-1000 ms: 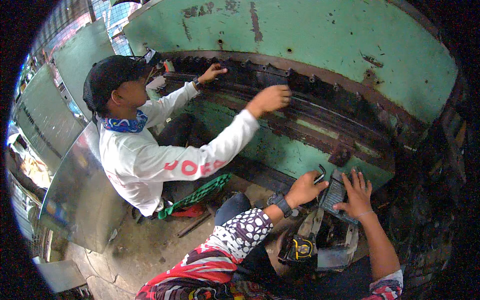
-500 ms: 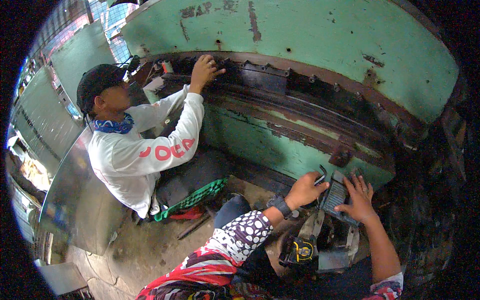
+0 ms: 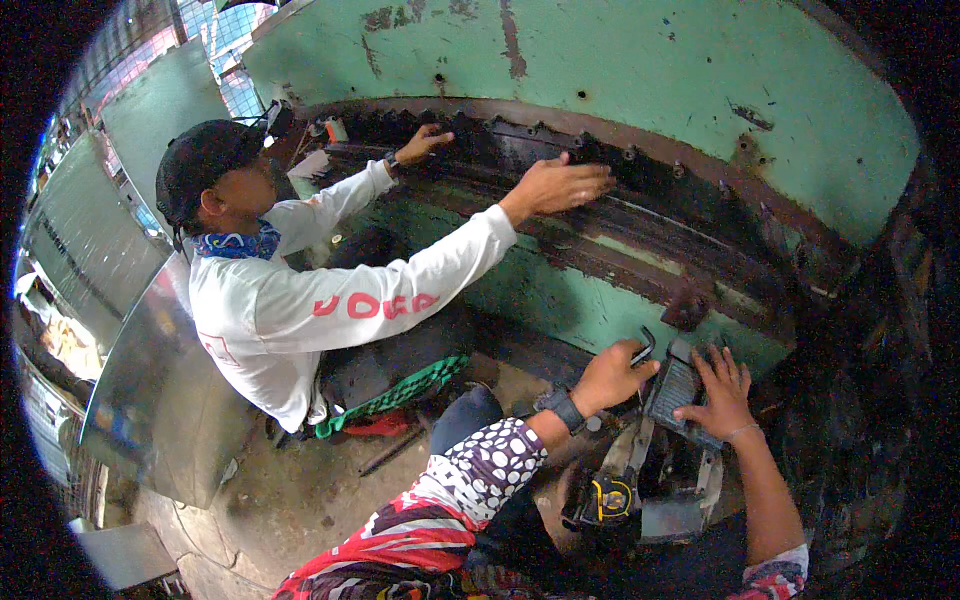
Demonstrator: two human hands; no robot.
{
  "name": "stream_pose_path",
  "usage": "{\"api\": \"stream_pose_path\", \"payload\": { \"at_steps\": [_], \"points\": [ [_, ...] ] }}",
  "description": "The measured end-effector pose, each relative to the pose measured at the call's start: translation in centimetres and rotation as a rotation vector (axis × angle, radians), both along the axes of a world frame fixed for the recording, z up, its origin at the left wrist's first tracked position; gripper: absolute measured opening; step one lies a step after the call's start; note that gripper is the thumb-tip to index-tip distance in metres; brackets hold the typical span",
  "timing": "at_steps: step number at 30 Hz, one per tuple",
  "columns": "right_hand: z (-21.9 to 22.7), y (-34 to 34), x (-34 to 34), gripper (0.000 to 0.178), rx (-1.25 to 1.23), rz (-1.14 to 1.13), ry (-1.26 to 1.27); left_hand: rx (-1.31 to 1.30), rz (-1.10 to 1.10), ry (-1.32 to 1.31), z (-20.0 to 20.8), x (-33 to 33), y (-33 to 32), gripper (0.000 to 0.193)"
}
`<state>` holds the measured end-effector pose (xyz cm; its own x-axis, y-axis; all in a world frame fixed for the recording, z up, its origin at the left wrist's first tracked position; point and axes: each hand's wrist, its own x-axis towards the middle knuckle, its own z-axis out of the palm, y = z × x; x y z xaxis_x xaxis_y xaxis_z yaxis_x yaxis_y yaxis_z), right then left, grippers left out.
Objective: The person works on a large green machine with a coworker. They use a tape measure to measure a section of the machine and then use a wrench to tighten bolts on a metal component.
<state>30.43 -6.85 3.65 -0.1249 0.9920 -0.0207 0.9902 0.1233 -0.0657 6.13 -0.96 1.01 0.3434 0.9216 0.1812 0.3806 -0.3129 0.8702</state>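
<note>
My left hand [image 3: 608, 380] is closed around a dark L-shaped hex key [image 3: 645, 345], whose bent end sticks out above the fingers. Just right of it lies a grey rectangular block with a ribbed top [image 3: 675, 392]. My right hand [image 3: 722, 395] rests along the block's right edge, fingers spread and the thumb over its ribs. Below my left hand, a black and yellow tape measure [image 3: 610, 498] sits beside a worn metal bar [image 3: 627, 450].
A co-worker in a white long-sleeved shirt [image 3: 350, 310] crouches at left, both hands on a dark bolted rail [image 3: 480, 135] of a large green machine [image 3: 640, 60]. A green checkered cloth [image 3: 400, 392] and a rod [image 3: 390, 452] are near the floor. Sheet metal [image 3: 160, 390] leans at left.
The co-worker's near arm has reached out to the right along the rail, and their other hand now shows behind it. My hands have stayed nearly in place.
</note>
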Motion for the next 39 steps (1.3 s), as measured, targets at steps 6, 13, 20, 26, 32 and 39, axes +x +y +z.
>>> {"api": "stream_pose_path", "payload": {
  "at_steps": [6,13,20,26,32,39],
  "points": [
    [1.1,-0.1,-0.7,0.114,-0.026,-0.015,0.038,0.031,0.015,0.011,0.0,-0.2,0.1,0.043],
    [1.7,-0.2,-1.3,0.112,-0.059,-0.038,0.055,-0.062,0.010,0.009,1.1,-0.3,-0.4,0.042],
    [1.5,-0.2,-0.8,0.112,-0.053,-0.044,0.061,-0.008,0.016,0.008,0.9,-0.1,-0.6,0.042],
    [1.5,-0.3,-0.7,0.111,-0.040,-0.028,0.071,0.046,0.000,-0.032,-0.6,0.0,0.2,0.041],
    [2.4,-0.6,-1.1,0.103,-0.056,-0.018,0.076,0.042,0.021,-0.010,-0.2,0.0,0.1,0.042],
    [1.3,-0.3,-0.2,0.108,-0.062,-0.007,0.059,0.031,0.016,0.033,0.7,-0.4,-0.1,0.041]
  ]
}}
